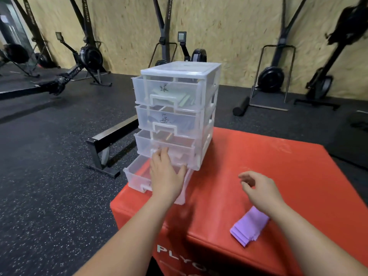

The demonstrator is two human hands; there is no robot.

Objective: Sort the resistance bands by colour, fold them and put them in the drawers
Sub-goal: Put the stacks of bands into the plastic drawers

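We read white letters "PLYO" on the front face of the red padded worktop (268,176). A handwritten black character, 绿, marks the clear plastic top drawer (167,90); the second drawer (165,118) apparently reads 蓝.

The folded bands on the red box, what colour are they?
Light purple. The folded bands show best in the head view.

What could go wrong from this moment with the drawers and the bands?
The bottom drawer is pulled far out, past the box edge; it might slip out and drop.
The left hand is at the third drawer; a hard push could shift the unit near that edge.
The right hand's wrist is over the purple bands and might brush them apart.
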